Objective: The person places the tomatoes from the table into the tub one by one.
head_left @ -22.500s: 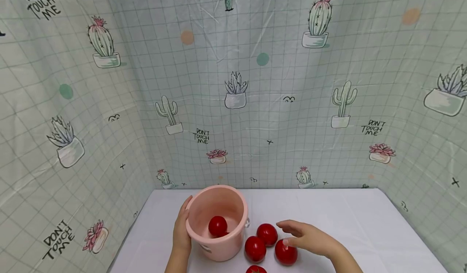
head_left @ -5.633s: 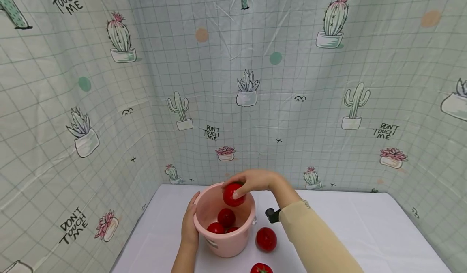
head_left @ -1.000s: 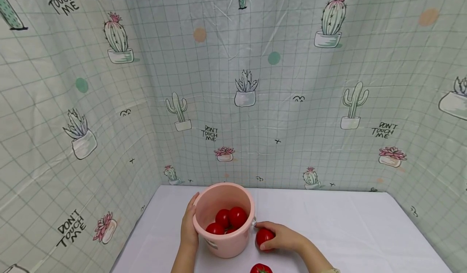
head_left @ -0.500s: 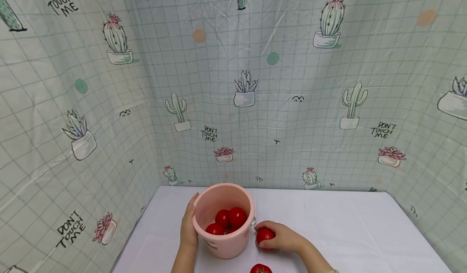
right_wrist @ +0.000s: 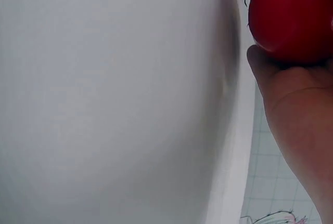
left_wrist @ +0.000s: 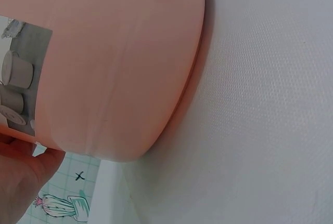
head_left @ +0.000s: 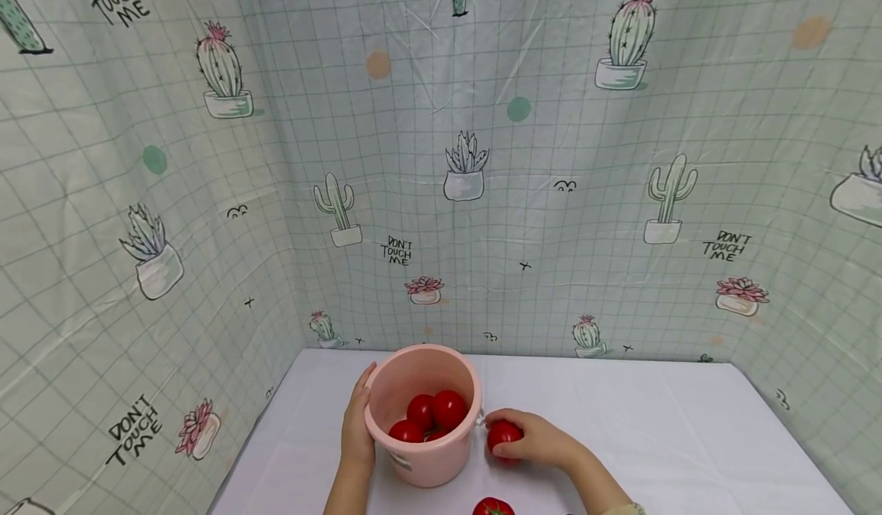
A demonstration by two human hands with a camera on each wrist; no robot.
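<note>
On the left of the table, a pink bucket [head_left: 430,465] stands with several red tomatoes [head_left: 420,411] inside. My left hand [head_left: 358,431] holds its left side, fingers up along the outer wall near the rim; the left wrist view has the bucket wall [left_wrist: 119,68] close up, with the left hand [left_wrist: 23,182] at its lower left. Just right of the bucket, my right hand [head_left: 540,440] grips a tomato [head_left: 503,440] between thumb and fingers. In the right wrist view this tomato [right_wrist: 291,16] sits in the right hand [right_wrist: 296,104], thumb against its side.
Another tomato [head_left: 493,506] with a green stem top lies at the near edge of view, partly cut off. A white cloth covers the table [head_left: 620,415]. Behind and beside it hangs a cactus-print curtain [head_left: 524,232]. The bucket's handle joint [head_left: 480,417] faces the right hand.
The right hand has gripped the tomato beside the bucket and raised it slightly over the last second. Earlier, more tomatoes lay on the table and fewer in the bucket. The left hand stays put.
</note>
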